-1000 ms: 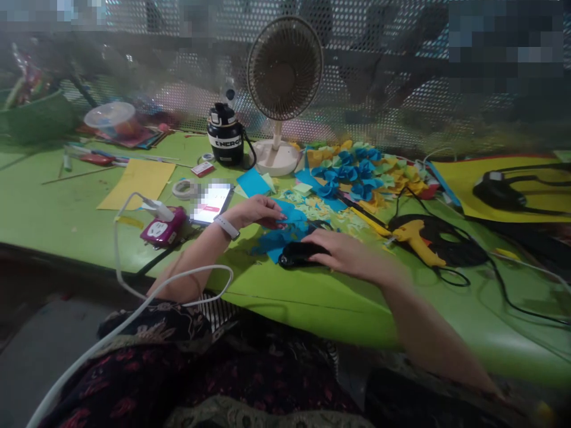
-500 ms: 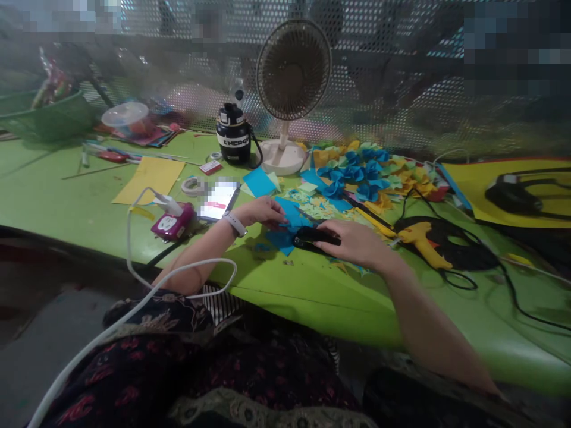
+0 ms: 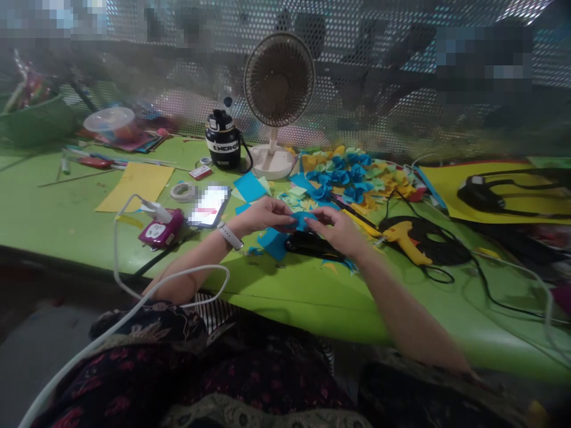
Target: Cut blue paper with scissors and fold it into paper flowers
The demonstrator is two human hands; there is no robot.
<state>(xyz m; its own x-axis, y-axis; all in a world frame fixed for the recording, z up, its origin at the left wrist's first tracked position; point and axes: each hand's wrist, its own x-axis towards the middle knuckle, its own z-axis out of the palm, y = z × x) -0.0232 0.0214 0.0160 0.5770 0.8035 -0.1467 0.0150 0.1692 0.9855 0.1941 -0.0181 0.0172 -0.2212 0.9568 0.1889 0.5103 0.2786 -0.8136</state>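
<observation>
My left hand (image 3: 263,214) and my right hand (image 3: 341,229) meet over the green table (image 3: 66,220), both pinching a small blue piece of paper (image 3: 304,219) between their fingertips. Black scissors (image 3: 310,245) lie on the table just under my right hand. More blue paper pieces (image 3: 272,242) lie below my left hand. A pile of blue, yellow and green folded paper flowers (image 3: 352,175) sits behind the hands.
A yellow glue gun (image 3: 405,241) with black cable lies right of my hands. A phone (image 3: 209,205), a pink charger (image 3: 161,227), tape roll (image 3: 182,191), black bottle (image 3: 222,142) and desk fan (image 3: 277,89) stand to the left and behind. Yellow paper (image 3: 136,185) lies at left.
My right hand let go of the black scissors, which now lie on the table, and rose to join my left hand on the blue paper piece.
</observation>
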